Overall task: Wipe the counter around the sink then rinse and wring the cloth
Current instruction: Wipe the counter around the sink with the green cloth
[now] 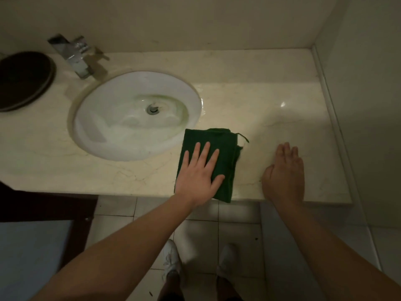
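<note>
Nearest, a pair of white shoes (171, 257) stands on the tiled floor (238, 231), and both bare forearms reach up over the front edge of the pale marble desk (271, 109). The left hand (198, 178) lies flat, palm down, on the folded dark green cloth (208, 137), its fingers straight and fanned apart. The cloth sits at the desk's front edge, just beside the near right rim of the sink (104, 118), with a loose thread trailing from its far right corner. The right hand (284, 170) rests on the bare desk well to the right of the cloth, fingers straight and held close together, holding nothing. The step in hand looks like wiping. To do it well, the flat palm should keep even pressure so the fold does not bunch. Strokes ought to overlap and follow the curve of the rim toward the wet sheen on the desk at the sink's right side, with the right hand as a brace. Beyond, the white sink holds a chrome drain (152, 109). A chrome tap (74, 55) stands at the far edge, and a dark round object (23, 79) lies toward the far left corner. No brand, label or writing can be read anywhere.
</note>
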`<action>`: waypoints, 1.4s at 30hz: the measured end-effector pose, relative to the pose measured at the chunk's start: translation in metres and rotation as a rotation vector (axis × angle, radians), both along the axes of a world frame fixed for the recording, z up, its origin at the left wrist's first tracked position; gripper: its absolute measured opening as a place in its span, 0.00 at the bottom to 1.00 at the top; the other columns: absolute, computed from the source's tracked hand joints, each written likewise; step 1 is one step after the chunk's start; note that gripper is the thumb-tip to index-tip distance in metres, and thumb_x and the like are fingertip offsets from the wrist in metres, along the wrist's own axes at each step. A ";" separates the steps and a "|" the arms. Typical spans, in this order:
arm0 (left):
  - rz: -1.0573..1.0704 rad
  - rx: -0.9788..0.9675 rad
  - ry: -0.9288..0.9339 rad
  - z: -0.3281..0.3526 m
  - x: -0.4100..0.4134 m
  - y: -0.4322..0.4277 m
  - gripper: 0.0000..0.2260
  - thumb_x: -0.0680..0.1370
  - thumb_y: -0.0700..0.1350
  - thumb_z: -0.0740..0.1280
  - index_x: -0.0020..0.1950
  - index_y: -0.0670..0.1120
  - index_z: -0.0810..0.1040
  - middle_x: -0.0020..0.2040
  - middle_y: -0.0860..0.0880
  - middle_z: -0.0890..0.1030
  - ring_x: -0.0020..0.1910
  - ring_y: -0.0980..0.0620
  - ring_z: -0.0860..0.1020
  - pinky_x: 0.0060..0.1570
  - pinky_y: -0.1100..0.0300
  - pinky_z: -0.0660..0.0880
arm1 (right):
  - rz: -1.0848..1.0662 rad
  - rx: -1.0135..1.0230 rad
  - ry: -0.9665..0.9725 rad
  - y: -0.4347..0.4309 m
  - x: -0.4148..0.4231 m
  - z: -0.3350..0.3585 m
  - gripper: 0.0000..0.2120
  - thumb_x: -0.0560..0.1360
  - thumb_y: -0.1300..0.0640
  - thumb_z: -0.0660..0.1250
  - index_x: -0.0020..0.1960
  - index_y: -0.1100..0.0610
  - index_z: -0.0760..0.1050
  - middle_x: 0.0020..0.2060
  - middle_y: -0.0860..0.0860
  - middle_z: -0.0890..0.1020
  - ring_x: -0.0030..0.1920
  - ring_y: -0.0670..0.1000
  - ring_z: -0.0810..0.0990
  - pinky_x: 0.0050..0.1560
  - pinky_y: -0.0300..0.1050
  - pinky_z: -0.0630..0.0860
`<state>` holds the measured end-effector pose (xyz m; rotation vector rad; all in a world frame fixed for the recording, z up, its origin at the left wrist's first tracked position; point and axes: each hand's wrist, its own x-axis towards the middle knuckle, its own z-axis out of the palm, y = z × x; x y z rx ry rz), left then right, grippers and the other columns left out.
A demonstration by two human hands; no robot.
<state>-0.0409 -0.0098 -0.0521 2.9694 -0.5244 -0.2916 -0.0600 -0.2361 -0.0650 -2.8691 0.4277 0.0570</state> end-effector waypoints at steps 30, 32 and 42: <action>0.640 -0.448 -0.190 0.056 -0.119 0.378 0.19 0.73 0.36 0.62 0.64 0.43 0.75 0.61 0.43 0.79 0.63 0.49 0.74 0.67 0.55 0.69 | 0.260 -0.075 -0.009 0.250 0.000 0.002 0.29 0.83 0.47 0.44 0.76 0.63 0.58 0.75 0.62 0.62 0.75 0.64 0.60 0.74 0.63 0.56; 0.663 -0.434 -0.201 0.064 -0.103 0.403 0.19 0.75 0.37 0.62 0.67 0.44 0.74 0.64 0.45 0.77 0.66 0.48 0.72 0.69 0.56 0.67 | 0.176 -0.052 -0.030 0.256 0.004 0.006 0.22 0.82 0.56 0.53 0.73 0.66 0.65 0.72 0.64 0.68 0.72 0.67 0.65 0.70 0.65 0.63; 0.668 -0.493 -0.186 0.071 0.000 0.516 0.18 0.79 0.40 0.62 0.68 0.45 0.72 0.64 0.47 0.76 0.62 0.48 0.74 0.62 0.58 0.70 | -0.387 0.832 -0.295 0.363 0.051 0.047 0.16 0.81 0.55 0.53 0.49 0.62 0.76 0.45 0.63 0.80 0.48 0.65 0.79 0.50 0.57 0.75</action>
